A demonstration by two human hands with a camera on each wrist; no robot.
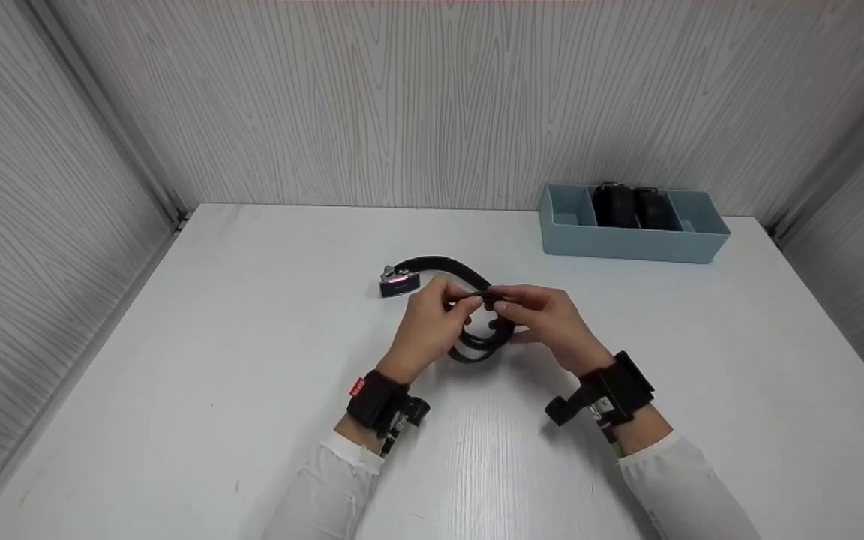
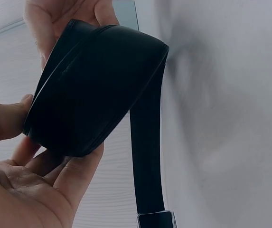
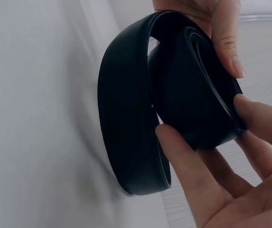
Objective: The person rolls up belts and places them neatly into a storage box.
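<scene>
A black belt (image 1: 439, 263) is partly coiled between both hands over the middle of the white table. Its outer stretch curves away to the left and ends in a silver-edged buckle (image 1: 400, 282). My left hand (image 1: 430, 322) pinches the coil's upper left side with thumb and fingers. From the right, my right hand (image 1: 548, 319) grips the coil between thumb and fingers. The right wrist view shows the rolled inner turns (image 3: 188, 95) with a looser outer loop (image 3: 124, 104) beside them. In the left wrist view the flat strap (image 2: 147, 142) runs down to the buckle.
A blue divided tray (image 1: 631, 246) stands at the table's back right, with two dark rolled belts (image 1: 616, 206) in its middle compartment. White wood-grain panels (image 1: 372, 105) enclose the table at the back and on both sides.
</scene>
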